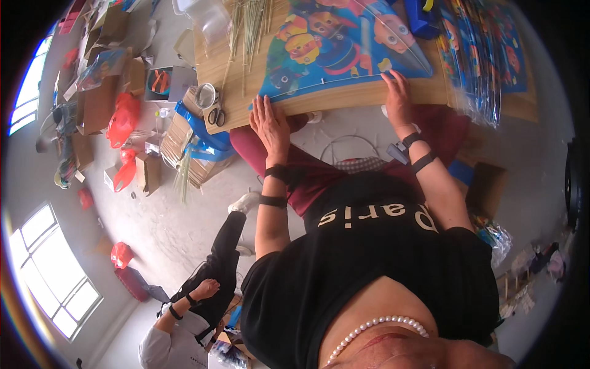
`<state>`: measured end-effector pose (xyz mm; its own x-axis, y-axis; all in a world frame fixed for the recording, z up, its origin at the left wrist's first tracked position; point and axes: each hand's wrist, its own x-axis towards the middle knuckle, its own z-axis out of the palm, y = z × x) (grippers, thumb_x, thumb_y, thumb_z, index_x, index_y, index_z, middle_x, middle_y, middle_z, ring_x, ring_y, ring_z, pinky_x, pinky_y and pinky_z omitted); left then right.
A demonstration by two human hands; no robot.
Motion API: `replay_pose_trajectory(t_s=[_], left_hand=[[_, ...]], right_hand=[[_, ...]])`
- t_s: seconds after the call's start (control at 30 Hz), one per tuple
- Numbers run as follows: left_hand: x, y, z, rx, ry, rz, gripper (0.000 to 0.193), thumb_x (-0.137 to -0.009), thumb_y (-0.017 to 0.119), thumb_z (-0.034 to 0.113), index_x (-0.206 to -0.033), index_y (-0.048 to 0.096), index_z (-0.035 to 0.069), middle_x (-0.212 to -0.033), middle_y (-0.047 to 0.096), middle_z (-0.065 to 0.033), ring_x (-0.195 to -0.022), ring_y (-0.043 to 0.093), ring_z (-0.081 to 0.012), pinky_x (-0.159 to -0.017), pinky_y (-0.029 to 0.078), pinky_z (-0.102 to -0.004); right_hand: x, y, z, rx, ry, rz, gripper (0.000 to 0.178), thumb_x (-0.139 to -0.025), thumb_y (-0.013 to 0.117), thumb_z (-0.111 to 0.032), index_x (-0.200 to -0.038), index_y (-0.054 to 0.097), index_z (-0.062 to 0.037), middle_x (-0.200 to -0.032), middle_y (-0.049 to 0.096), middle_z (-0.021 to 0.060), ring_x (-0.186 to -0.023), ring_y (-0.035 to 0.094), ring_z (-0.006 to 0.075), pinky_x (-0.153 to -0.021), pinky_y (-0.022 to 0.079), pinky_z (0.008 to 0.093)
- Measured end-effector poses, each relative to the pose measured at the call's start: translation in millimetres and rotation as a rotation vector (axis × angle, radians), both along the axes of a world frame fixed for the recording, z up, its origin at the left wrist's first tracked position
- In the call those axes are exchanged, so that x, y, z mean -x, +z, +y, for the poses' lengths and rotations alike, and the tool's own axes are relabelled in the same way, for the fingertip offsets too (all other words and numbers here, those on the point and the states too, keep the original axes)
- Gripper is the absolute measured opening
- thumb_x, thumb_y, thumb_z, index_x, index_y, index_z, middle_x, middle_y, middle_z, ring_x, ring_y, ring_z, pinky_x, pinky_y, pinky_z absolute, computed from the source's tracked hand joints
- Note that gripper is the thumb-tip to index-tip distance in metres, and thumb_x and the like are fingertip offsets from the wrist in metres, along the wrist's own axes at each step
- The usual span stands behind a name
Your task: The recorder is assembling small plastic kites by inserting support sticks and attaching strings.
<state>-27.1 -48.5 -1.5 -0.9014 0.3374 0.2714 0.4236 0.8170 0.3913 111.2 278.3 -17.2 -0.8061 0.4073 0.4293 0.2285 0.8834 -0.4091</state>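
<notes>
A blue kite sheet printed with colourful cartoon figures lies flat on the wooden table in front of me. A thin pale rod runs along its near edge. My left hand rests palm down at the kite's near left corner, fingers stretched out. At the near edge toward the right, my right hand has its fingers spread, the fingertips touching the sheet or rod. Neither hand visibly grips anything. The undersides of both hands are hidden.
Thin sticks lie on the table's left, with scissors and a roll of clear tape by the edge. Packaged kites and a blue tape dispenser are at right. Cardboard boxes and another person are at left.
</notes>
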Motion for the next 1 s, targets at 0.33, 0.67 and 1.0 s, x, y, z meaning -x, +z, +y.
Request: replay_pose_trajectory(t_s=[0.33, 0.67, 1.0], left_hand=[[1, -3, 1, 0.02, 0.007, 0.022, 0.049, -0.097, 0.057, 0.023, -0.142, 0.05, 0.004, -0.151, 0.045, -0.0173, -0.144, 0.037, -0.032, -0.118, 0.022, -0.0476], [-1, -1, -10, -0.216, 0.143, 0.015, 0.052, -0.094, 0.059, 0.011, -0.142, 0.045, -0.002, -0.146, 0.043, -0.027, -0.135, 0.041, -0.043, -0.113, 0.031, -0.0501], [1, -4, -10, -0.183, 0.131, 0.002, 0.046, -0.093, 0.058, 0.009, -0.136, 0.051, -0.004, -0.141, 0.044, -0.0256, -0.129, 0.042, -0.0439, -0.11, 0.034, -0.0507]], right_hand=[[0, -2, 3, 0.016, 0.012, 0.028, 0.042, -0.089, 0.052, 0.005, -0.129, 0.057, -0.0062, -0.132, 0.054, 0.0133, -0.126, 0.05, 0.0336, -0.108, 0.04, 0.045], [6, -9, 3, 0.038, 0.035, 0.117, 0.042, -0.09, 0.051, 0.005, -0.13, 0.054, -0.0041, -0.131, 0.055, 0.0144, -0.126, 0.049, 0.0346, -0.108, 0.04, 0.0455], [2, -4, 0, 0.024, 0.001, 0.033, 0.044, -0.088, 0.054, 0.006, -0.129, 0.059, -0.0109, -0.132, 0.054, 0.0115, -0.128, 0.049, 0.0326, -0.108, 0.04, 0.0452]])
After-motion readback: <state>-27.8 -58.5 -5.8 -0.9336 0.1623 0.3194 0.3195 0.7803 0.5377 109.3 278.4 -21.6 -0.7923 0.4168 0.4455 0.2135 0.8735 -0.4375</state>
